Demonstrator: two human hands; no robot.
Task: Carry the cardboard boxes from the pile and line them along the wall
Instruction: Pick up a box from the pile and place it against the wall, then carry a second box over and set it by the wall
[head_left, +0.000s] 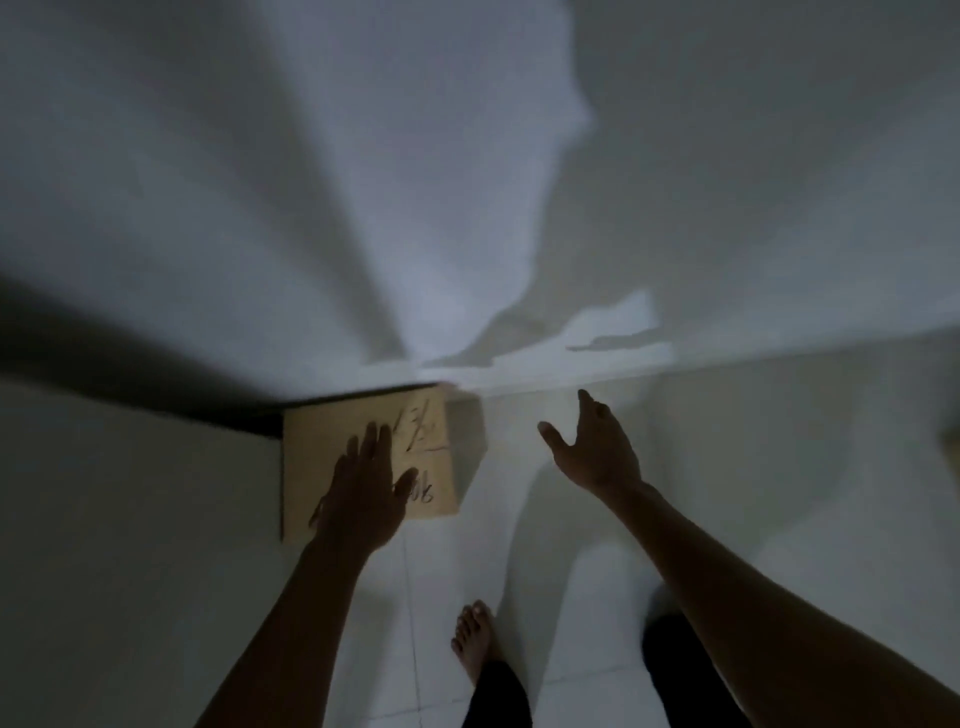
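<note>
Head camera looks down on a dim room where one cardboard box (332, 452) sits on the pale tiled floor (727, 467), its far edge against the foot of the white wall (467, 182). Dark handwritten marks cover the box's right part. A dark strip runs along the wall's foot from the box's left far corner towards the frame's left edge.

Over the near right part of the box lies the left hand (363, 499), palm down, fingers spread wide and gripping nothing; whether the palm actually touches the cardboard cannot be told in the low light. To the right of the box, clear of it and above bare floor, the right hand (597, 452) is open too, fingers loosely extended towards the wall, thumb pointing back at the box, holding nothing.

Nearer than the box, a bare foot (475, 639) stands on the tiles below a dark trouser leg (498, 696). Both forearms are bare.
</note>
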